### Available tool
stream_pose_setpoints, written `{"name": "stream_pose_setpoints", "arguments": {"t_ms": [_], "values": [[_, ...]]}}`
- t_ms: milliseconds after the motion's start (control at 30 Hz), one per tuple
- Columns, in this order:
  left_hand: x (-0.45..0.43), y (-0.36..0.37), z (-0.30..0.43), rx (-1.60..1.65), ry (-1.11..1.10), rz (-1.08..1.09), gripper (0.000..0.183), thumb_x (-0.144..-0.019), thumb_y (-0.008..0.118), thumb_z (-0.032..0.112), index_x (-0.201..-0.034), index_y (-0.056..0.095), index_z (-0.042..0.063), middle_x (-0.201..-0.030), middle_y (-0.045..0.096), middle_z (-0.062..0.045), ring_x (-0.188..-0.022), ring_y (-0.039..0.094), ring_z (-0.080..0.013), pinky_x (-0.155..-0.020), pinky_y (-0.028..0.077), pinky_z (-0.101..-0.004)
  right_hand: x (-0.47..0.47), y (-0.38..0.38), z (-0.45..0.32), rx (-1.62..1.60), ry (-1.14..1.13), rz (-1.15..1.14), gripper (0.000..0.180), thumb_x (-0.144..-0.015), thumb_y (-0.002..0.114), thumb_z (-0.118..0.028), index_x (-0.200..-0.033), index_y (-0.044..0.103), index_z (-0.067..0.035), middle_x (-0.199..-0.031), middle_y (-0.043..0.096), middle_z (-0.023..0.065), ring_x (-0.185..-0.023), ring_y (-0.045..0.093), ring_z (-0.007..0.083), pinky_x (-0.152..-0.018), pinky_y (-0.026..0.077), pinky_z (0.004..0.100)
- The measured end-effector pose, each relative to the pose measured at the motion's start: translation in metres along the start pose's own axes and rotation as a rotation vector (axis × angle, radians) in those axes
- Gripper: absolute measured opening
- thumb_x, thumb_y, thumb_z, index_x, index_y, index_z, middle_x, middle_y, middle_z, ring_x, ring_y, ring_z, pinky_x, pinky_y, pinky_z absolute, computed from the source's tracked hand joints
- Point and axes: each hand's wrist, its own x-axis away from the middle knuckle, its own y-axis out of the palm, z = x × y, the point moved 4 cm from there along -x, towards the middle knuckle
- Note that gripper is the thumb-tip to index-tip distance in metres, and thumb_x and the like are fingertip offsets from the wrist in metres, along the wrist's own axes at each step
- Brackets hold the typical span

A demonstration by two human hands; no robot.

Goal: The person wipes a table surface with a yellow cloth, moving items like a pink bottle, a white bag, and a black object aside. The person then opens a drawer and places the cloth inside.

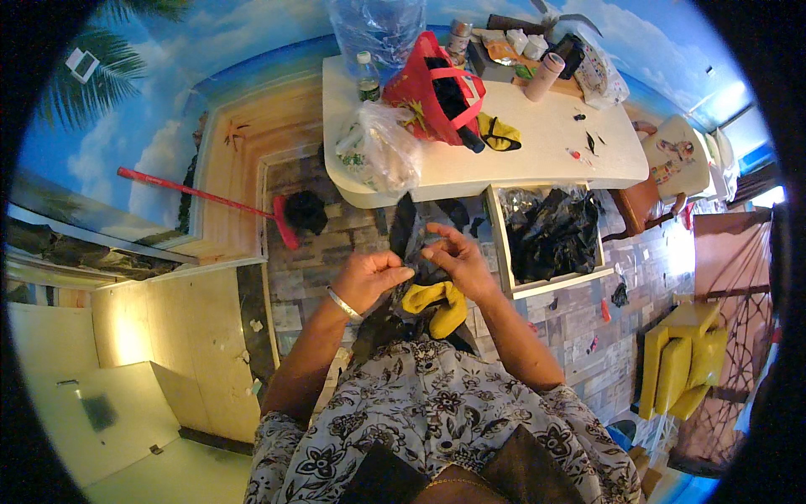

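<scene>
Both hands are raised over my lap, in front of the table's near edge. My left hand [376, 277], with a bracelet at the wrist, pinches the edge of a thin dark piece [406, 230], which looks like plastic or fabric. Close to its other side is my right hand [458, 259], thumb and forefinger together; whether it grips the dark piece is hard to tell. Just below the hands, a yellow cloth item with dark trim [448, 310] lies on the lap among dark material. A similar yellow and black item [499, 132] rests on the table beside a red bag [415, 94].
An open drawer [554, 236] filled with black plastic bags juts out at the right. The white table [535, 154] holds a clear plastic bag [384, 148], a bottle [368, 79] and a pink flask [544, 79]. A red-handled broom [201, 194] leans at the left; a brown chair [642, 205] stands at the right.
</scene>
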Motion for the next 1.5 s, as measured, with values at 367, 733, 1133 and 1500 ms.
{"name": "stream_pose_setpoints", "arguments": {"t_ms": [367, 733, 1133, 1500], "values": [[0.002, 0.032, 0.0, 0.14, 0.015, 0.058, 0.018, -0.084, 0.078, 0.01, -0.076, 0.062, 0.005, -0.072, 0.062, 0.004, -0.064, 0.052, -0.0025, -0.056, 0.042, -0.0207, 0.029, 0.016, -0.001, -0.278, 0.24, -0.213, 0.019, -0.093, 0.067, -0.018, -0.098, 0.071, -0.001, -0.091, 0.069, -0.0006, -0.084, 0.061, 0.0067, -0.079, 0.049, 0.023], [0.012, 0.029, 0.006, -0.04, 0.098, 0.106, 0.023, -0.079, 0.081, 0.011, -0.075, 0.058, 0.006, -0.067, 0.054, 0.005, -0.062, 0.047, -0.003, -0.056, 0.041, -0.0216, 0.03, 0.013, -0.006, -0.06, 0.082, -0.266, 0.016, -0.091, 0.061, -0.006, -0.101, 0.071, 0.001, -0.089, 0.068, -0.0015, -0.078, 0.058, 0.0047, -0.071, 0.048, 0.0215], [0.021, 0.032, 0.003, -0.207, 0.082, 0.248, 0.016, -0.087, 0.072, 0.016, -0.097, 0.067, 0.004, -0.082, 0.07, -0.01, -0.068, 0.066, -0.0178, -0.061, 0.051, -0.0301, 0.026, 0.001, 0.009, -0.473, 0.183, -0.117, 0.014, -0.09, 0.063, -0.009, -0.1, 0.068, 0.0, -0.088, 0.07, 0.0021, -0.077, 0.064, 0.0094, -0.073, 0.051, 0.0235], [0.015, 0.029, 0.029, -0.258, 0.184, 0.374, 0.012, -0.087, 0.07, 0.019, -0.094, 0.068, 0.009, -0.073, 0.068, -0.012, -0.062, 0.067, -0.0286, -0.054, 0.05, -0.035, 0.026, -0.004, 0.0, -0.284, 0.114, -0.038, 0.015, -0.092, 0.062, -0.009, -0.1, 0.07, 0.0, -0.086, 0.069, -0.0001, -0.078, 0.061, 0.0069, -0.074, 0.049, 0.0225]]}}
